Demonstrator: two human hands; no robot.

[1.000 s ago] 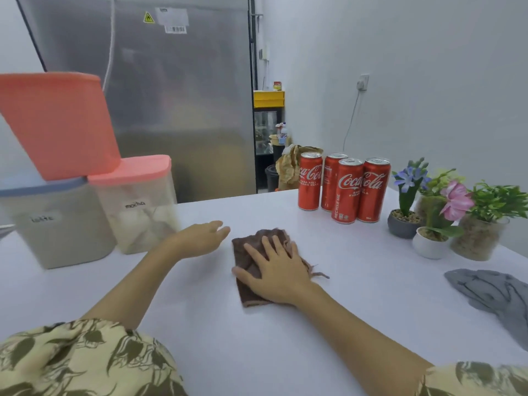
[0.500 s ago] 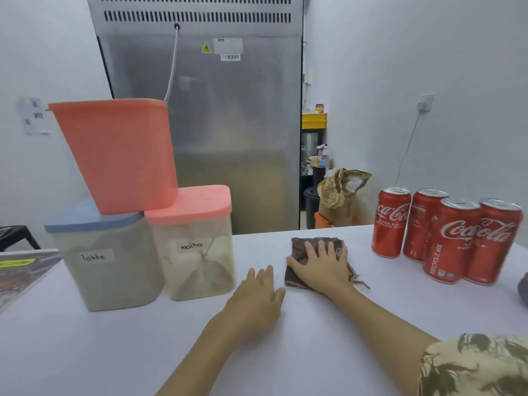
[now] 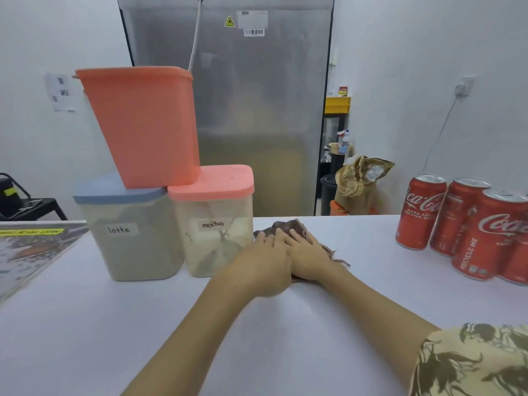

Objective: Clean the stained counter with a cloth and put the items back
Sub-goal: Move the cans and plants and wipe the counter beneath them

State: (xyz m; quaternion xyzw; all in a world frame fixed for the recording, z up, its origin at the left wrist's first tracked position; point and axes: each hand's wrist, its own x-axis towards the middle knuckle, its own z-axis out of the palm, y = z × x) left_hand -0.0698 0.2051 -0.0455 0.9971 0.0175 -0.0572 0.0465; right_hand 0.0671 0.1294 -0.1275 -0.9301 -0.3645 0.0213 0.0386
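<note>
White counter (image 3: 285,338): right hand (image 3: 310,254) and left hand (image 3: 264,265) flat on brown cloth (image 3: 288,226); risk: wiping leftward knocks adjacent mocha container (image 3: 213,221).

Handwritten labels and can branding on the counter

At 9 o'clock, the blue-lidded container (image 3: 130,232) reads "latte"; the pink-lidded container (image 3: 213,224) beside it reads "mocha". At 3 o'clock, the red cans (image 3: 423,212) read "Coca-Cola", one with "RECYCLE ME".

Steel fridge (image 3: 257,115); crumpled paper bag (image 3: 360,175).
</note>
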